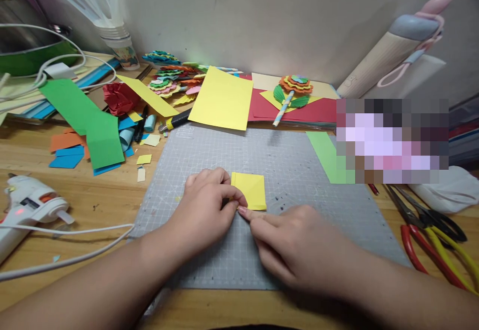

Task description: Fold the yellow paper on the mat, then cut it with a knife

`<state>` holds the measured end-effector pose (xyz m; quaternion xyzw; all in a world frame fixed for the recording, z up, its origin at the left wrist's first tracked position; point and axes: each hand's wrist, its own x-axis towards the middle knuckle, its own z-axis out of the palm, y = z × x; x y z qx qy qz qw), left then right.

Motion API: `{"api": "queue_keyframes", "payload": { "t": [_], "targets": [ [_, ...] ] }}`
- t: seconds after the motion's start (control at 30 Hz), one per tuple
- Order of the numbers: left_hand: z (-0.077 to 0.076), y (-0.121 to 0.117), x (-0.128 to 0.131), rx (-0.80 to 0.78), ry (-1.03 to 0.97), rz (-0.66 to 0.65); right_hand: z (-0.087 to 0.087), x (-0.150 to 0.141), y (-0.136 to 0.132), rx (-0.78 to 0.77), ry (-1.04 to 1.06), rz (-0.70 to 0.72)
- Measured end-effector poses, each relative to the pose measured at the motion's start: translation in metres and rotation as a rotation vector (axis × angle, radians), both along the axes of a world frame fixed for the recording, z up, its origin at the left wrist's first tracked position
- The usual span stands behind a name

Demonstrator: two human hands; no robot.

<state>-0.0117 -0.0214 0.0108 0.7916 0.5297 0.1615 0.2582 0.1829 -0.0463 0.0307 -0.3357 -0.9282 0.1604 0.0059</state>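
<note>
A small yellow paper square (250, 189) lies on the grey cutting mat (202, 250), with a narrow fold along its near edge and a crease by its left side. My left hand (207, 200) is closed at the paper's left near corner, thumb and forefinger pinching the folded edge. From the right, my right hand (290, 242) reaches in with its fingers curled and its forefinger tip at that same near edge, close to the left thumb. My fingers hide the near left corner.
A glue gun (33, 205) with a white cord lies at the left. Green paper (86, 120) and scraps sit behind it. A yellow sheet (224, 100), a utility knife (175, 120) and a paper flower (294, 88) lie along the back. Pliers (415, 245) and scissors (415, 215) are at right.
</note>
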Motion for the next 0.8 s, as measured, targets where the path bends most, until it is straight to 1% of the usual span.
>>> {"api": "queue_keyframes", "payload": {
  "t": [0.2, 0.33, 0.53, 0.7, 0.8],
  "targets": [
    [0.001, 0.000, 0.000, 0.003, -0.014, 0.007, 0.010, -0.008, -0.003, -0.034, -0.095, -0.215],
    [0.000, 0.000, -0.001, 0.003, -0.018, 0.002, 0.014, -0.009, -0.002, -0.059, -0.139, -0.297],
    [-0.003, 0.000, -0.002, 0.025, -0.023, -0.010, 0.019, -0.008, -0.001, -0.047, -0.217, -0.346],
    [-0.004, 0.001, -0.002, 0.021, -0.017, -0.016, 0.021, 0.001, 0.002, -0.053, -0.261, -0.414],
    [-0.004, 0.001, -0.003, 0.020, -0.012, -0.017, 0.020, 0.010, 0.005, -0.047, -0.228, -0.405]
  ]
}}
